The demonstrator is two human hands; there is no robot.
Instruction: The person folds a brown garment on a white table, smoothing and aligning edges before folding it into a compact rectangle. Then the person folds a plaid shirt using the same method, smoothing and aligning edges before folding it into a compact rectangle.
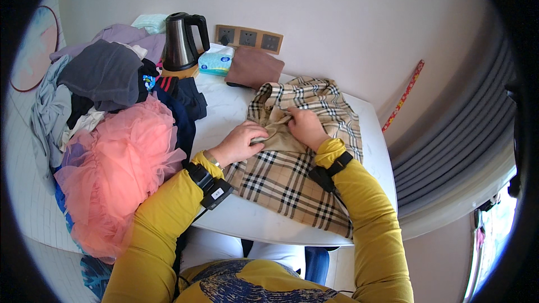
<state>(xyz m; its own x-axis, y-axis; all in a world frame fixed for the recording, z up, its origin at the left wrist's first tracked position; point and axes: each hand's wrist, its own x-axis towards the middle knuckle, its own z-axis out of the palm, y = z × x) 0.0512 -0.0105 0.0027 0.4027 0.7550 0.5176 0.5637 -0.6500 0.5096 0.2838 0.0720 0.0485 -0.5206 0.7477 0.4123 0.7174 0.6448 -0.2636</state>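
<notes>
A beige plaid garment (290, 181) with black, white and red lines lies spread on the white table before me. Its plain beige lining (284, 139) shows in the middle, between my hands. My left hand (242, 141) is at the left edge of this opening, fabric between thumb and fingers. On the lining's upper right side, my right hand (307, 128) has its fingers curled into the cloth; the fingertips are partly hidden. The garment's far end is bunched in folds.
A heap of clothes on the left includes a pink tulle garment (122, 164) and a dark grey one (103, 75). Behind stand a steel kettle (176, 46), a tissue pack (215, 61) and a folded brown cloth (254, 67). A grey curtain (454, 134) hangs at right.
</notes>
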